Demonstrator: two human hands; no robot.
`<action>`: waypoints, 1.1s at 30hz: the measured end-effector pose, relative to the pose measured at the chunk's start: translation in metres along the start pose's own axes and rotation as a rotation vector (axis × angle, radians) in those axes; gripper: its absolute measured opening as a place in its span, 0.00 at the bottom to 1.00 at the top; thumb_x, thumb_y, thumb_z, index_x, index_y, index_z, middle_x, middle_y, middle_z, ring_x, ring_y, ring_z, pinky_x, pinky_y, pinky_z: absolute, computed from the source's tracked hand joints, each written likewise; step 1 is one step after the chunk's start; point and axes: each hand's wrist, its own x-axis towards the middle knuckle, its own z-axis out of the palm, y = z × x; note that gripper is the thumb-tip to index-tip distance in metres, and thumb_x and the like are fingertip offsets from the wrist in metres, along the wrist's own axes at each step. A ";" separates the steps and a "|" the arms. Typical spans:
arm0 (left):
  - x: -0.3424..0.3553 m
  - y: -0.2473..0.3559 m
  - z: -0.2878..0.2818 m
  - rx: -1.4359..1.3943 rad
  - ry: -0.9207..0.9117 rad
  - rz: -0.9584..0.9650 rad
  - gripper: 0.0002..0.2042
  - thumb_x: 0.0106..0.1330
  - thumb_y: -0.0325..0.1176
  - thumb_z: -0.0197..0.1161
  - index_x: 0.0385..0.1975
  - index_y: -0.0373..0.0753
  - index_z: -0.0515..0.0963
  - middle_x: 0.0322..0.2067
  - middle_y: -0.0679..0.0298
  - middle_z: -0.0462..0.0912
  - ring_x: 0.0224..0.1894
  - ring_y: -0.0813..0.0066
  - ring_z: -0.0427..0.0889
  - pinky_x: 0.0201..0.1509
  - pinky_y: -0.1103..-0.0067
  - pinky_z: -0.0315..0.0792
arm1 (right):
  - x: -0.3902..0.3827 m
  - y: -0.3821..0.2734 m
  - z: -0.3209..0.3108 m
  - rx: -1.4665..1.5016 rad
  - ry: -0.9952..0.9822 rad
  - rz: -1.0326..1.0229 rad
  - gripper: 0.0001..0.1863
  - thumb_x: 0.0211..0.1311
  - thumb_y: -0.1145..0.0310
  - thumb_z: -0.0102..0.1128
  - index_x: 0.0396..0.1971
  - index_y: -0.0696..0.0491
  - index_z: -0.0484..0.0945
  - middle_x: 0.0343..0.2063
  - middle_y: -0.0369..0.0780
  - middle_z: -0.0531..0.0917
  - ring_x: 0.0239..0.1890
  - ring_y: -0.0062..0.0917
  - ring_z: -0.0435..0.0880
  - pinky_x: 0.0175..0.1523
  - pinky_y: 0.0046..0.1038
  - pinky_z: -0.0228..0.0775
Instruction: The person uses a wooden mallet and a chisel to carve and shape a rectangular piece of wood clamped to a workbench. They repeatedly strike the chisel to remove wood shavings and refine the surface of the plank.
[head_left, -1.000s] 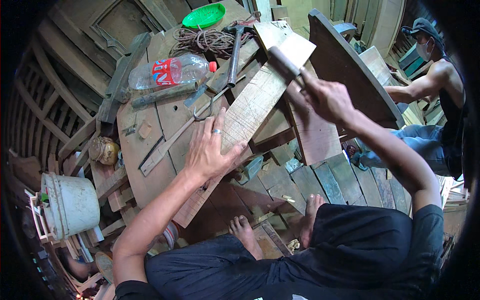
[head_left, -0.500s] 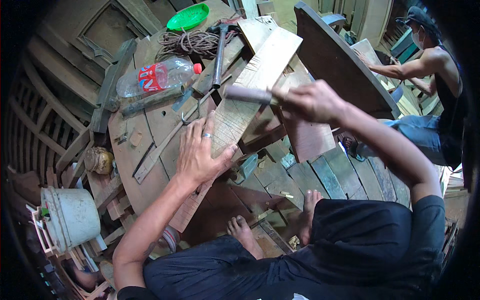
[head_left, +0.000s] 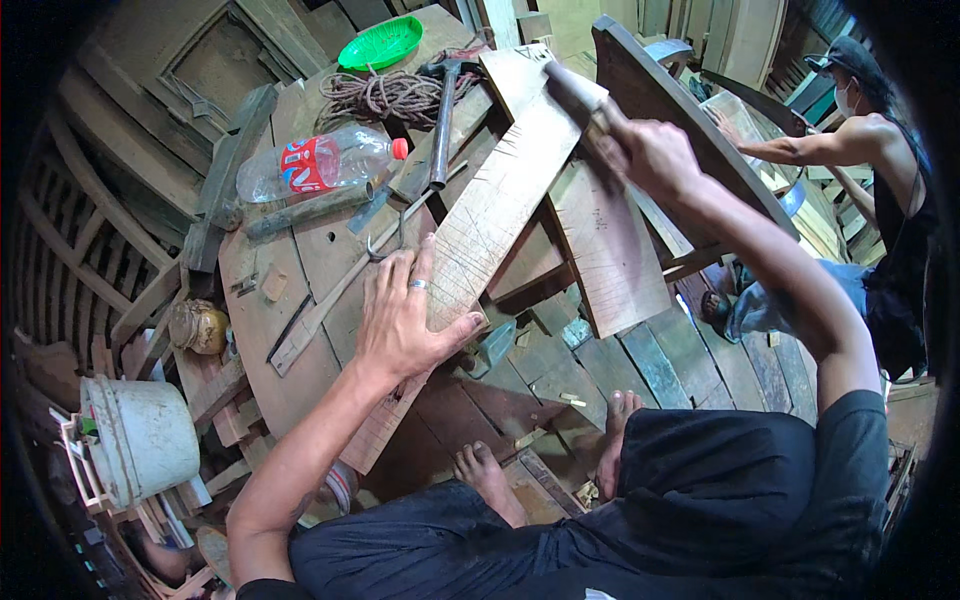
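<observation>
My left hand (head_left: 400,318) lies flat on the lower end of a pale wooden plank (head_left: 490,220), fingers stretched out and thumb apart, a ring on one finger. Dark scratches and short lines mark the plank's face. My right hand (head_left: 650,155) is closed round the handle of a tool with a long grey-brown head (head_left: 578,95). Motion blurs the tool, so its exact kind cannot be made out. Its head is over the plank's far end; whether it touches is unclear. Under the plank, another board (head_left: 610,250) slants down to the right.
On the worktable (head_left: 290,320) are a hammer (head_left: 443,130), coiled rope (head_left: 375,97), a green basket (head_left: 380,43), a plastic bottle (head_left: 320,165) and a metal pipe (head_left: 310,210). A white bucket (head_left: 145,440) stands left. A dark curved wooden panel (head_left: 690,130) separates me from a co-worker (head_left: 860,150).
My right hand has swept the tool up and away, from the plank's middle to its far end. My left hand stays in about the same place on the plank.
</observation>
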 end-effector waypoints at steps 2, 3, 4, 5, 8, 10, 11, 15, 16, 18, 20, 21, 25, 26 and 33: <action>-0.002 -0.005 0.000 -0.003 -0.025 -0.013 0.57 0.61 0.68 0.66 0.79 0.29 0.53 0.65 0.38 0.68 0.69 0.42 0.65 0.76 0.52 0.56 | -0.014 -0.021 0.009 0.199 0.127 -0.319 0.31 0.73 0.56 0.60 0.72 0.47 0.68 0.30 0.46 0.89 0.25 0.39 0.89 0.28 0.42 0.81; -0.004 -0.007 -0.002 -0.001 -0.030 -0.015 0.57 0.61 0.68 0.66 0.79 0.29 0.53 0.65 0.38 0.68 0.69 0.42 0.65 0.76 0.52 0.56 | -0.015 -0.034 -0.010 0.164 -0.102 -0.310 0.34 0.71 0.56 0.62 0.75 0.46 0.66 0.34 0.46 0.89 0.28 0.40 0.90 0.30 0.42 0.81; -0.005 -0.008 -0.003 -0.002 -0.020 -0.024 0.57 0.61 0.67 0.66 0.79 0.29 0.53 0.65 0.38 0.68 0.69 0.42 0.65 0.76 0.52 0.56 | -0.010 -0.025 -0.003 0.114 -0.053 -0.327 0.33 0.72 0.55 0.61 0.74 0.46 0.67 0.36 0.46 0.89 0.29 0.40 0.90 0.29 0.42 0.81; -0.001 -0.004 -0.003 -0.020 0.002 -0.010 0.57 0.61 0.67 0.66 0.79 0.29 0.53 0.65 0.38 0.68 0.69 0.42 0.65 0.76 0.53 0.56 | -0.008 -0.006 -0.007 0.035 -0.011 -0.333 0.32 0.72 0.54 0.61 0.73 0.46 0.68 0.37 0.45 0.89 0.30 0.41 0.90 0.29 0.43 0.80; 0.004 0.000 0.002 -0.028 -0.012 -0.008 0.56 0.61 0.67 0.66 0.78 0.28 0.54 0.65 0.38 0.68 0.69 0.42 0.65 0.76 0.53 0.56 | 0.002 0.005 -0.002 -0.034 -0.031 0.075 0.29 0.73 0.54 0.60 0.70 0.47 0.70 0.27 0.49 0.87 0.24 0.43 0.88 0.27 0.43 0.78; 0.004 -0.002 0.004 -0.021 -0.004 -0.012 0.56 0.61 0.67 0.66 0.78 0.28 0.54 0.65 0.38 0.68 0.69 0.43 0.65 0.76 0.53 0.56 | -0.008 -0.005 0.004 0.081 0.025 -0.098 0.28 0.74 0.57 0.59 0.71 0.48 0.70 0.26 0.48 0.88 0.23 0.38 0.88 0.25 0.42 0.78; 0.001 -0.004 0.005 -0.015 -0.010 -0.014 0.56 0.61 0.66 0.66 0.78 0.28 0.54 0.65 0.38 0.68 0.69 0.43 0.65 0.76 0.53 0.56 | -0.015 -0.013 0.007 0.143 0.118 -0.298 0.29 0.74 0.59 0.60 0.71 0.48 0.70 0.29 0.45 0.89 0.23 0.32 0.88 0.24 0.40 0.77; -0.001 -0.006 0.004 -0.015 0.045 0.008 0.55 0.60 0.62 0.70 0.79 0.31 0.53 0.63 0.42 0.69 0.66 0.43 0.66 0.75 0.54 0.57 | 0.001 0.003 -0.015 0.067 0.040 -0.285 0.30 0.74 0.57 0.59 0.73 0.46 0.69 0.33 0.46 0.90 0.25 0.39 0.89 0.27 0.42 0.79; 0.001 -0.004 0.005 -0.014 0.047 0.021 0.55 0.60 0.62 0.69 0.79 0.31 0.53 0.63 0.42 0.69 0.66 0.43 0.66 0.75 0.54 0.57 | -0.001 0.011 -0.012 -0.006 -0.005 -0.040 0.29 0.74 0.57 0.59 0.72 0.47 0.70 0.31 0.46 0.89 0.24 0.39 0.88 0.27 0.43 0.79; 0.001 -0.005 0.006 -0.001 0.045 0.016 0.55 0.61 0.62 0.69 0.79 0.31 0.53 0.63 0.41 0.69 0.66 0.43 0.66 0.75 0.54 0.57 | -0.003 -0.009 -0.009 -0.044 -0.047 0.173 0.29 0.74 0.56 0.58 0.71 0.49 0.71 0.24 0.48 0.87 0.24 0.42 0.87 0.29 0.45 0.80; -0.001 -0.005 0.002 -0.008 -0.019 -0.019 0.56 0.60 0.66 0.67 0.78 0.28 0.54 0.66 0.38 0.68 0.70 0.42 0.64 0.77 0.53 0.57 | -0.020 -0.034 -0.007 0.145 -0.007 -0.053 0.30 0.72 0.59 0.59 0.72 0.49 0.70 0.28 0.45 0.88 0.24 0.41 0.88 0.29 0.44 0.80; -0.002 -0.006 0.001 -0.006 -0.024 -0.021 0.56 0.60 0.66 0.67 0.78 0.28 0.54 0.66 0.38 0.68 0.70 0.42 0.64 0.77 0.53 0.57 | -0.025 -0.042 -0.007 0.327 0.031 -0.272 0.31 0.71 0.62 0.60 0.73 0.48 0.69 0.31 0.43 0.89 0.25 0.40 0.88 0.29 0.43 0.81; 0.003 0.000 0.002 -0.047 -0.019 -0.027 0.57 0.60 0.66 0.67 0.79 0.29 0.53 0.66 0.37 0.67 0.70 0.41 0.64 0.77 0.53 0.57 | -0.018 0.015 -0.007 -0.022 0.025 -0.197 0.34 0.70 0.58 0.62 0.74 0.47 0.65 0.33 0.42 0.89 0.26 0.38 0.88 0.27 0.40 0.79; 0.003 -0.001 0.002 -0.044 -0.024 -0.033 0.57 0.60 0.66 0.67 0.79 0.29 0.53 0.66 0.37 0.67 0.70 0.41 0.64 0.77 0.53 0.57 | -0.011 0.014 -0.011 -0.093 -0.023 0.020 0.33 0.70 0.58 0.62 0.73 0.49 0.67 0.31 0.43 0.88 0.26 0.38 0.89 0.28 0.41 0.79; -0.003 -0.006 0.004 -0.012 0.027 0.004 0.55 0.61 0.62 0.69 0.79 0.31 0.53 0.63 0.43 0.69 0.65 0.45 0.66 0.75 0.55 0.58 | -0.025 -0.012 -0.020 0.155 0.057 -0.460 0.35 0.66 0.62 0.64 0.73 0.47 0.68 0.30 0.43 0.86 0.26 0.41 0.87 0.29 0.42 0.80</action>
